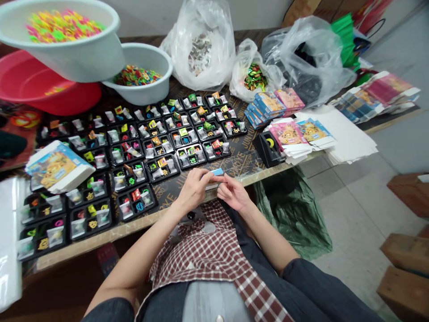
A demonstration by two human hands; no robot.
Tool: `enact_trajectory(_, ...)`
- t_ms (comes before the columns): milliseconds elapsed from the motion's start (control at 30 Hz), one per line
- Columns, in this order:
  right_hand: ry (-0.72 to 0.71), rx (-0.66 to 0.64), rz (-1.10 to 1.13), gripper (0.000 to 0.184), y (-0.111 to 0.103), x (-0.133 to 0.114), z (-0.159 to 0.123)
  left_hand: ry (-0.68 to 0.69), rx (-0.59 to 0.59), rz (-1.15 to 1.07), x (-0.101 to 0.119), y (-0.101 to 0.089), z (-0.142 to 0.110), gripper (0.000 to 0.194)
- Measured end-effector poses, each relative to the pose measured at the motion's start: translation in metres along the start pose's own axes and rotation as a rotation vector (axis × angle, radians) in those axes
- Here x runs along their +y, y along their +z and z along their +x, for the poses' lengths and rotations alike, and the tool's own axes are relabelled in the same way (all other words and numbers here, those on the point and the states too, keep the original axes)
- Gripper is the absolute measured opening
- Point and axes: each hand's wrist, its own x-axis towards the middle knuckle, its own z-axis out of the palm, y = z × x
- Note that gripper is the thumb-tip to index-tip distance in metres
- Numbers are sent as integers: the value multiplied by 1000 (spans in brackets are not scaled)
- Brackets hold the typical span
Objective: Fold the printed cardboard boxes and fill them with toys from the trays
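Gold lettering runs across the dark table (243,158); the hands are the clock's centre. Nearest, at 6 o'clock, is a checked apron (197,259). At the table's near edge, the left hand (194,188) has a narrow grip, thumb and fingers closed on a blue piece (217,171) that lies between the two hands, partly hidden by fingers. The right hand (233,192) brings its index finger and thumb up to the same spot, its other fingers curled; whether it pinches the piece or only touches it, I cannot tell.

Toward 4 o'clock a green bag (295,219) hangs below the edge. Black trays (140,214) of small packets and bright shapes spread from 9 to 12, with a carton stack (58,165) resting on them at 9. At 2 stands a tape dispenser (264,150), flat cartons (290,134) just beyond.

Farther off, a red basin (73,99) sits at 10 and a small pale basin (144,92) at 11, a large pale basin (90,62) between them. At 12 a clear bag (219,62) stands before the wall (258,18).
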Motion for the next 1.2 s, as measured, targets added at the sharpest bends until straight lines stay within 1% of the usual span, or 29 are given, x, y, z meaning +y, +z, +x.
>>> enact_trajectory(67,3,17,-21,44,0,1,3,-20,-37,-8,2,-1,2,27)
enact_trajectory(100,-4,25,-42,46,0,1,4,-29,-22,-21,3,-1,3,24)
enact_trajectory(167,-40,64,-135,54,-1,2,7,-60,54,-29,4,4,7,18)
enact_trajectory(267,-162,156,-438,61,-7,2,6,-111,161,11,3,13,12,22)
enact_trajectory(333,-279,239,-622,57,-13,1,2,-130,174,-15,2,14,14,23)
enact_trajectory(433,-480,441,-775,41,-25,2,-4,-219,180,-163,1,3,13,14)
enact_trajectory(467,-527,497,-821,44,-29,4,-5,-269,198,-220,0,-3,12,13)
enact_trajectory(500,-549,521,-864,53,-33,6,-5,-318,217,-276,-1,-10,11,18)
enact_trajectory(533,-544,507,-897,58,-37,8,-4,-360,230,-326,-2,-18,9,26)
enact_trajectory(567,-519,465,-917,54,-41,11,-2,-384,229,-371,-5,-26,7,31)
enact_trajectory(600,-496,422,-928,43,-43,14,-1,-391,212,-410,-8,-33,5,33)
enact_trajectory(633,-492,390,-944,30,-46,17,1,-388,180,-439,-12,-39,3,30)
enact_trajectory(667,-520,377,-977,22,-47,20,2,-383,142,-451,-15,-44,1,28)
enact_trajectory(700,-578,377,-1032,22,-48,22,3,-381,100,-444,-19,-47,-1,30)
enact_trajectory(767,-733,352,-1193,29,-48,24,4,-385,-2,-374,-23,-46,-5,39)
enact_trajectory(800,-790,289,-1285,33,-48,22,5,-386,-69,-315,-22,-41,-7,38)
enact_trajectory(833,-816,180,-1377,35,-47,19,6,-383,-145,-245,-20,-34,-9,37)
enact_trajectory(867,-810,38,-1464,35,-47,14,7,-375,-227,-173,-16,-25,-12,40)
enact_trajectory(933,-723,-254,-1615,34,-49,-3,14,-362,-373,-42,-7,-7,-16,62)
enact_trajectory(967,-662,-353,-1674,39,-51,-15,20,-362,-418,10,-4,0,-18,70)
enact_trajectory(1000,-603,-395,-1721,52,-54,-28,28,-363,-448,49,-1,6,-20,75)
enact_trajectory(1033,-554,-381,-1758,70,-58,-41,37,-362,-465,76,1,10,-21,79)
enact_trajectory(1067,-513,-325,-1786,87,-62,-54,48,-356,-476,92,1,12,-22,83)
enact_trajectory(1100,-482,-252,-1807,99,-66,-66,59,-344,-487,101,1,12,-23,87)
enact_trajectory(1133,-456,-187,-1825,107,-69,-76,72,-326,-502,104,0,11,-24,90)
enact_trajectory(1200,-415,-109,-1861,110,-74,-89,95,-289,-547,107,-2,6,-23,95)
